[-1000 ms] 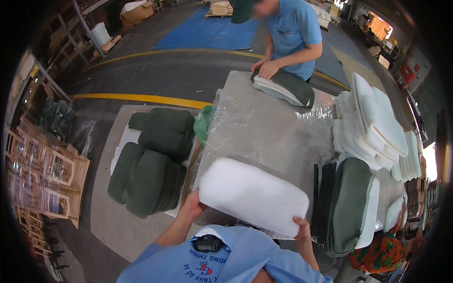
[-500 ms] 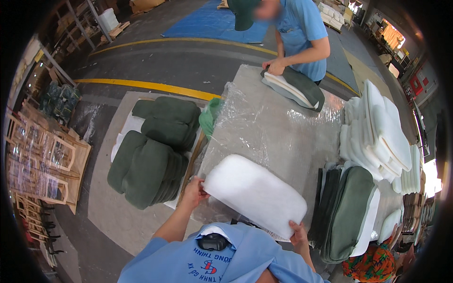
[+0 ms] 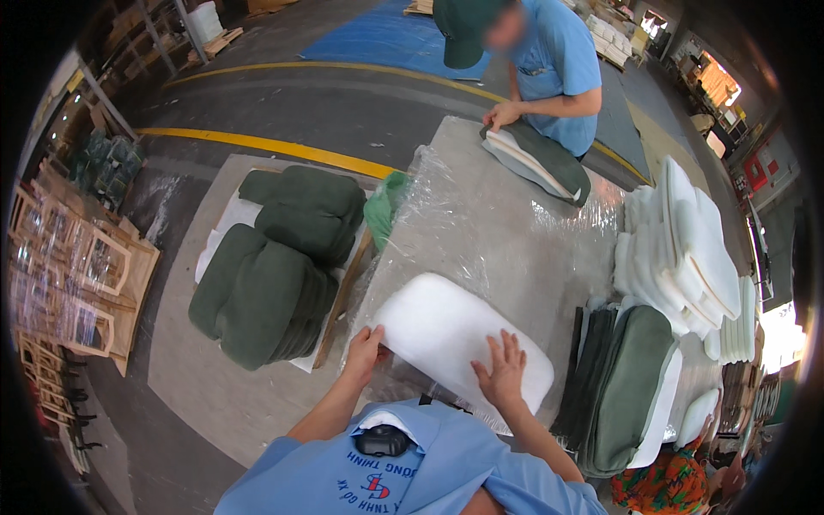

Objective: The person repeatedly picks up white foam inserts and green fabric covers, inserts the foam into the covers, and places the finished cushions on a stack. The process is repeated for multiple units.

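Note:
A white padded cushion insert (image 3: 455,330) with rounded corners lies on the plastic-covered table (image 3: 515,249) in front of me. My left hand (image 3: 365,354) pinches its left end by the edge. Spread over the right part of its top is my right hand (image 3: 502,371), open, fingers apart and palm down. Across the table a co-worker's hands (image 3: 502,116) hold a dark green cover (image 3: 549,163) with a white pad showing along its open side.
Stacked green cushions (image 3: 262,296) stand on a low pallet to the left, beside a green plastic bag (image 3: 386,208). Folded green covers (image 3: 631,386) lie at the table's right, with a tall pile of white pads (image 3: 678,245) behind them. Wrapped wooden frames (image 3: 73,275) stand far left.
My right hand has left the pad's right corner and moved left onto its top, fingers spreading. My left hand still grips the left end. The co-worker's hands have shifted slightly along the cover.

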`<state>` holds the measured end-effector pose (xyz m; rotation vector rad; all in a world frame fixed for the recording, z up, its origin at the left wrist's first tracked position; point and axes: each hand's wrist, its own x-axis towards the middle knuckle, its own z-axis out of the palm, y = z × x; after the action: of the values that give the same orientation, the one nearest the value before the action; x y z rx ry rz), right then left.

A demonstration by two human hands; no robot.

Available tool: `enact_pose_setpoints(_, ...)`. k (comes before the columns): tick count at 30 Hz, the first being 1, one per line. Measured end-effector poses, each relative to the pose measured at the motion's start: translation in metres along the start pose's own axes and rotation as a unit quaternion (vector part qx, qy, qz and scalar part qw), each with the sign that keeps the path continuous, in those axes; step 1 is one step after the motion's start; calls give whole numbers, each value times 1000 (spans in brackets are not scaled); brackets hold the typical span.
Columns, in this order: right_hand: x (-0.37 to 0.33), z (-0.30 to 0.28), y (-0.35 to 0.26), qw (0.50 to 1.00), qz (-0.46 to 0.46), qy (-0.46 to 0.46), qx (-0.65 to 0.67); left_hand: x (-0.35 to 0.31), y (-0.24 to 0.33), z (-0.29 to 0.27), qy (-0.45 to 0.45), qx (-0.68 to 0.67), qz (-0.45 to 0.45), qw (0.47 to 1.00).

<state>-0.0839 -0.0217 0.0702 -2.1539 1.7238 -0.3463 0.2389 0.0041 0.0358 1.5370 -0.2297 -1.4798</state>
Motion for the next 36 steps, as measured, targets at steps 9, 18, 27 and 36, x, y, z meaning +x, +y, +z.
enact_pose_setpoints(9, 1, 29, 0, 999, -35, -9, -40, 4, 6, -4, 91, -9, 62, 994)
enact_pose_setpoints(18, -1, 32, 3, 997, -39, -1, -60, 18, 7, 0, 92, -64, 65, 992)
enact_pose_setpoints(27, 0, 36, 4, 997, -48, -6, -63, 41, 17, -20, 47, -13, -87, 995)
enact_pose_setpoints(36, 0, 39, 5, 995, -53, -8, -79, 24, 16, -27, -30, -12, -113, 993)
